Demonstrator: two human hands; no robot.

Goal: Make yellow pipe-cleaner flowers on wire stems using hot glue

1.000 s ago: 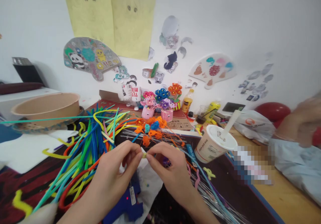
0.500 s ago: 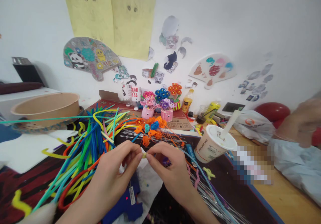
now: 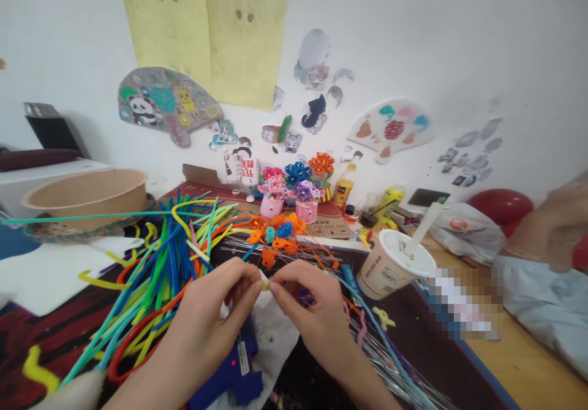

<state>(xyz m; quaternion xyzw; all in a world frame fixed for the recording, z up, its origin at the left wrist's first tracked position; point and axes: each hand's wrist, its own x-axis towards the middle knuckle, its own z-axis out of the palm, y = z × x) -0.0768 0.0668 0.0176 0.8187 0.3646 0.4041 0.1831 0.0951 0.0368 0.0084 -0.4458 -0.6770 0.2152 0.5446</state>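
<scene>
Head view: a small yellow piece (image 3: 266,286) sits between the fingertips of the left hand (image 3: 219,303) and the right hand (image 3: 313,303), raised just above the table (image 3: 413,330). On each side thumb and forefinger are pressed together, apparently pinching one end of it, so that only a short bit shows in the gap; what lies inside the grip is hidden. Its colour resembles that of the yellow strands in the bundle of fuzzy stems (image 3: 172,269) near the left hand, so I would judge it to be the same stuff: next to weightless, soft on the outside, perhaps with a thin bendable wire within. Such a piece should give easily and keep whatever bend it is given, with little risk of slipping, though a hard squeeze could flatten the pile. With so little length exposed, the best hold is right at the ends with the very tips of the fingers, leaving the middle free. Beyond the hands lie orange fuzzy flowers (image 3: 269,257); near the right hand are loose thin wires (image 3: 390,361) and, farther off, a lidded cup (image 3: 381,272).
</scene>
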